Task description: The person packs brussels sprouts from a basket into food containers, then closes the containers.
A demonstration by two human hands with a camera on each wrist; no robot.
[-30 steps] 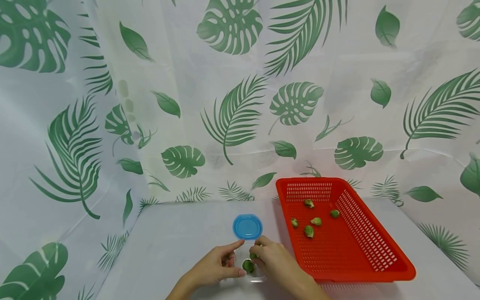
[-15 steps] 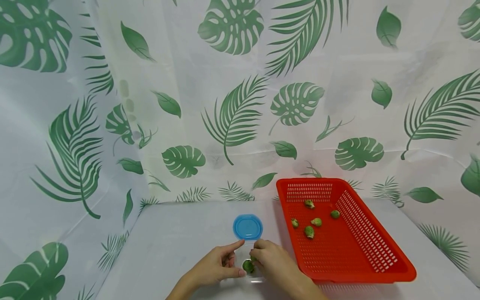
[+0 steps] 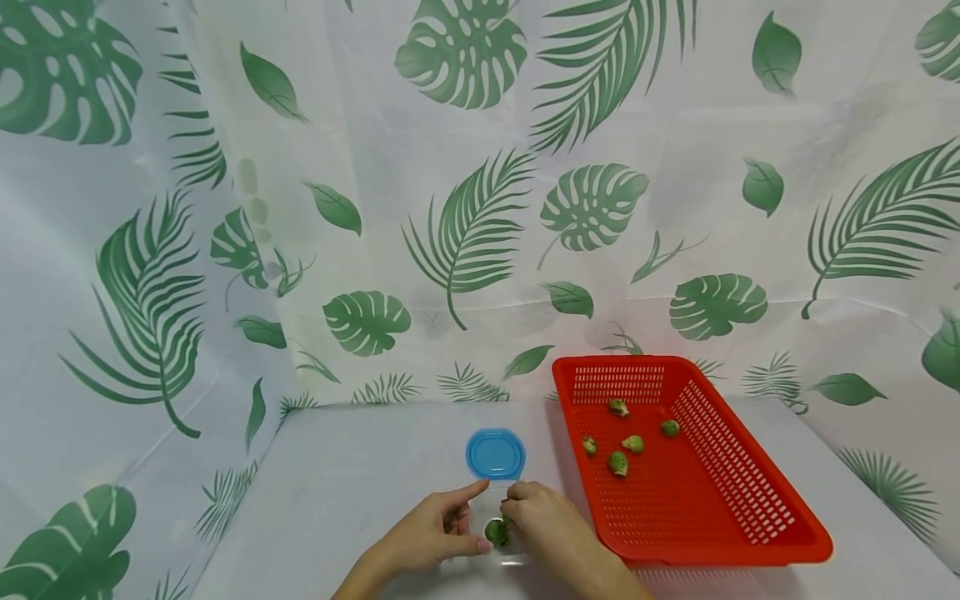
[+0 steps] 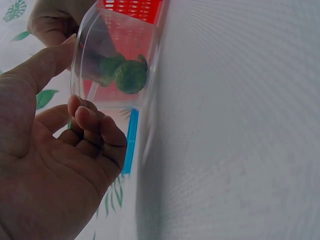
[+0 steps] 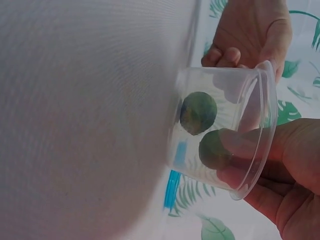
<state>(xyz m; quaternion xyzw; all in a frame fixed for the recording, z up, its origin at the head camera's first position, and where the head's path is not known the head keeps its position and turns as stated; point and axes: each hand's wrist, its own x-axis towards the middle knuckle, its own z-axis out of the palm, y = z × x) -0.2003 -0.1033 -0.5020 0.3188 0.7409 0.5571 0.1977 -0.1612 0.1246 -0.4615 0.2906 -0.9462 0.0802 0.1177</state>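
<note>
A clear plastic container (image 5: 197, 77) stands on the white table in front of me. My left hand (image 3: 427, 532) holds it at the left side, thumb and index fingertip at its rim. Inside lies one Brussels sprout (image 3: 496, 532), green and round. My right hand (image 3: 558, 529) reaches over the rim, and in the right wrist view its thumb and finger pinch a second Brussels sprout (image 5: 212, 150) low inside the container, close beside the first. From the head view that sprout is mostly hidden behind the right fingers.
A blue lid (image 3: 495, 454) lies just behind the container. To the right stands a red perforated basket (image 3: 690, 508) with several Brussels sprouts (image 3: 618, 463) in it. A white sheet with green leaf prints (image 3: 465, 242) hangs behind the table and at its sides.
My right hand has moved slightly down into the container with the pinched Brussels sprout. My left hand, the lid and the basket have stayed in place.
</note>
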